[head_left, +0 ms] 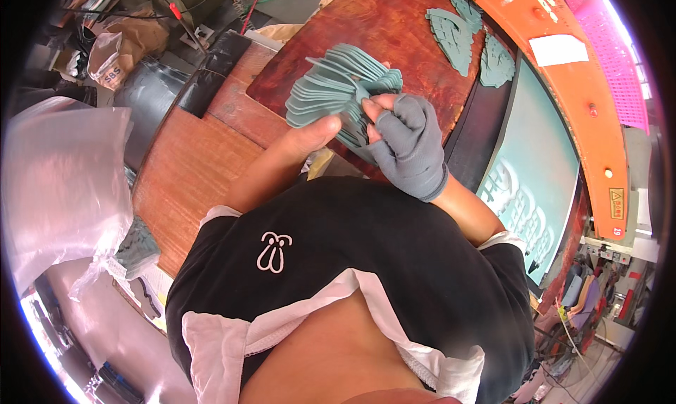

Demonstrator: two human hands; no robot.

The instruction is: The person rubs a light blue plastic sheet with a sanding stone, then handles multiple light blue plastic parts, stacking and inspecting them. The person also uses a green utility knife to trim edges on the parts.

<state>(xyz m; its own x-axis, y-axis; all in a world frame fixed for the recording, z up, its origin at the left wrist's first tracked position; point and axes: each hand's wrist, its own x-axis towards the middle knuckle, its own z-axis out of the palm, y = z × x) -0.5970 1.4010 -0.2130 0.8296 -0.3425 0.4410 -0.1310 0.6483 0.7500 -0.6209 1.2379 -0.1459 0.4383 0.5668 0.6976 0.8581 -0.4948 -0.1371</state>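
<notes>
Bare left fingers and part-gloved right fingers hold fanned grey-green pieces.

A workshop is indicated by an orange machine frame fitted with a yellow warning label, a teal sheet marked with cut-out shapes, and teal cut pieces strewn across a reddish tabletop.

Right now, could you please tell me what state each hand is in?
Left hand: holding the fanned stack of grey-green pieces.
Right hand, gloved: curled against the same stack; whether it grips cannot be told.
</notes>
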